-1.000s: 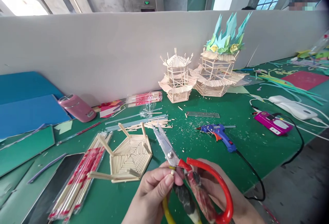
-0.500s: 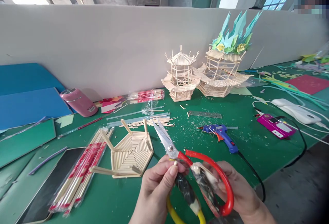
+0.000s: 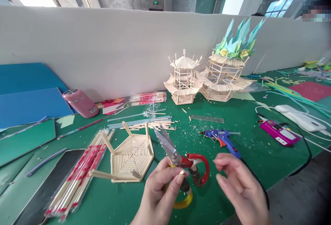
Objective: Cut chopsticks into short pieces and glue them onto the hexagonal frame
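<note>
My left hand (image 3: 164, 188) pinches a short wooden stick (image 3: 182, 172) between thumb and forefinger, only its pale end showing. Just behind that hand are scissors (image 3: 173, 155) with one red and one yellow handle wrapped in dark tape, their blades slightly parted and pointing away to the left. Right of the red handle, my right hand (image 3: 239, 183) hovers with fingers apart and nothing in it. Left of my hands, a hexagonal base of wooden sticks (image 3: 133, 154) with upright posts rests on the green table (image 3: 103, 197).
A blue glue gun (image 3: 219, 136) with its cord lies at right, beside a purple device (image 3: 279, 132). Two stick pavilions (image 3: 184, 80) stand at the back. Packed sticks (image 3: 80, 173) lie left, near a pink cylinder (image 3: 80, 102). Loose sticks (image 3: 152, 125) lie mid-table.
My right hand has let go of the scissors and drawn off to the right, its fingers opening. The scissors sit farther from me. My left hand keeps its pinch on the stick.
</note>
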`<control>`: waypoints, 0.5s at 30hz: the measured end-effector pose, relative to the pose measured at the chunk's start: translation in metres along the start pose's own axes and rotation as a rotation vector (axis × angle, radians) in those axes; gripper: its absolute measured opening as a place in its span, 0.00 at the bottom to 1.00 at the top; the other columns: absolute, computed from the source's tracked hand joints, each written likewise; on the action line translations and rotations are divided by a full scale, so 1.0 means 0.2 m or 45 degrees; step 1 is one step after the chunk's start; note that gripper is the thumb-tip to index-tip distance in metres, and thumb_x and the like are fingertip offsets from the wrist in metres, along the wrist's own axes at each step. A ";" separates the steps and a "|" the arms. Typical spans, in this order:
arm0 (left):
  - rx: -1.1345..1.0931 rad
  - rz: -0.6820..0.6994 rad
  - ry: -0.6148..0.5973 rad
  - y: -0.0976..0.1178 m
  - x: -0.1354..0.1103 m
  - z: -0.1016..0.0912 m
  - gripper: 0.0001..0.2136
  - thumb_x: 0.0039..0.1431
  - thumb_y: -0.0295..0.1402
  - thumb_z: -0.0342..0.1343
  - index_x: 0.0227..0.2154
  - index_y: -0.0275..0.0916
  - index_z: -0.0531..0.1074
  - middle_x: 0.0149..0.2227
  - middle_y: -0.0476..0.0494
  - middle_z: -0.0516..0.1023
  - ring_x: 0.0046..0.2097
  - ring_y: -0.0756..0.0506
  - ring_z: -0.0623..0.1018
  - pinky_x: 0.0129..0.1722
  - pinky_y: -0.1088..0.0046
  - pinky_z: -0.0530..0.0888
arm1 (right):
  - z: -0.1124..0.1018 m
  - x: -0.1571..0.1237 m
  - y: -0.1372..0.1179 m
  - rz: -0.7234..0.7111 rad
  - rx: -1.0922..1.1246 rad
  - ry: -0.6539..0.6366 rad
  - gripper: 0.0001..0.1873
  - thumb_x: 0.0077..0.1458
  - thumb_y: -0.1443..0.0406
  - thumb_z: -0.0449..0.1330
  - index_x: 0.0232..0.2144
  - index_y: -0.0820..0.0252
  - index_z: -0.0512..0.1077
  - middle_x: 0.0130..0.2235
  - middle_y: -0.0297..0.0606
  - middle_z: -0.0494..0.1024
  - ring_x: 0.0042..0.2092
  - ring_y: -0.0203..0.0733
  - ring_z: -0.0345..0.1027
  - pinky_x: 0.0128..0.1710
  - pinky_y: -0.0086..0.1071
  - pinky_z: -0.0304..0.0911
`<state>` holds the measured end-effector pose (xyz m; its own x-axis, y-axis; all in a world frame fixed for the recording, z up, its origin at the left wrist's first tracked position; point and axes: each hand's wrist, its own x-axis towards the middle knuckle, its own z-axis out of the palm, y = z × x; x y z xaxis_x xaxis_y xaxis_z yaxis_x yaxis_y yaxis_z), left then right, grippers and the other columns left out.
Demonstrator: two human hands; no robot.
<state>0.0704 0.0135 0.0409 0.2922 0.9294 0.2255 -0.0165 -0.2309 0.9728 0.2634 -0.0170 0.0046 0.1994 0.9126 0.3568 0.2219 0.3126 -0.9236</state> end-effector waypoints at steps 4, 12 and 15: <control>0.106 0.068 -0.068 0.01 0.00 0.00 0.09 0.58 0.26 0.51 0.33 0.41 0.75 0.34 0.45 0.72 0.35 0.48 0.73 0.33 0.73 0.70 | 0.06 0.03 -0.05 -0.359 -0.411 -0.126 0.12 0.53 0.74 0.54 0.39 0.56 0.65 0.38 0.39 0.65 0.40 0.39 0.64 0.36 0.30 0.66; 0.135 0.150 -0.073 0.01 0.02 0.01 0.10 0.58 0.22 0.49 0.35 0.41 0.74 0.33 0.45 0.73 0.33 0.49 0.74 0.32 0.75 0.71 | 0.12 0.08 -0.02 -0.510 -0.790 -0.075 0.05 0.54 0.73 0.54 0.31 0.59 0.67 0.38 0.42 0.63 0.39 0.41 0.63 0.33 0.34 0.66; 0.225 0.196 0.017 0.00 0.03 0.03 0.10 0.57 0.21 0.49 0.35 0.39 0.73 0.34 0.44 0.74 0.34 0.49 0.74 0.32 0.75 0.72 | 0.11 0.09 -0.04 -0.498 -0.825 -0.157 0.05 0.54 0.72 0.52 0.31 0.60 0.66 0.38 0.43 0.64 0.39 0.42 0.64 0.33 0.36 0.66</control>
<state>0.0772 0.0171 0.0417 0.2864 0.8827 0.3725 0.1083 -0.4161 0.9028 0.2444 0.0017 0.0150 -0.1082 0.8022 0.5872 0.7771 0.4366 -0.4532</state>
